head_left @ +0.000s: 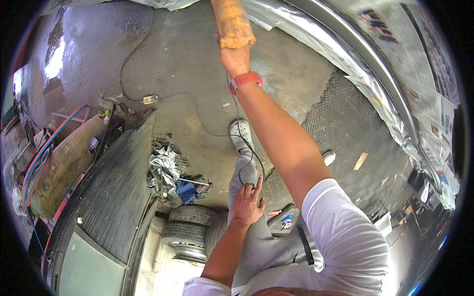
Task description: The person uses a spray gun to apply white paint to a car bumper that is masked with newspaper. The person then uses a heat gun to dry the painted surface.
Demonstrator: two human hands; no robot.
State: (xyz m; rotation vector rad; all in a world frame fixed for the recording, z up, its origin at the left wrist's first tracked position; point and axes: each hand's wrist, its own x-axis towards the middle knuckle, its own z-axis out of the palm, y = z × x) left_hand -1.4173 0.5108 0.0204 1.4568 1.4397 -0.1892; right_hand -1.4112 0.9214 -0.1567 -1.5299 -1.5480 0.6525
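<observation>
My right arm reaches up to the top edge, a red watch (246,81) on its wrist. My right hand (236,58) is closed around the near end of an orange, dust-covered corded power tool (234,24), whose far end is cut off by the frame. A black cord (256,154) runs down from there and makes a loop in front of my leg. At the bottom of that loop is my left hand (248,204), its index finger stretched out and the others spread. The cord passes at its fingertips; whether any finger hooks it is unclear.
A vehicle body masked with newspaper (419,64) curves along the right. The cord continues to a pale connector (150,99) on the wet floor (182,49). At left lie a rusty cylinder (66,170) with hoses and a large panel (113,192). Stacked tires (190,232) and crumpled rubbish (168,165) are near my legs.
</observation>
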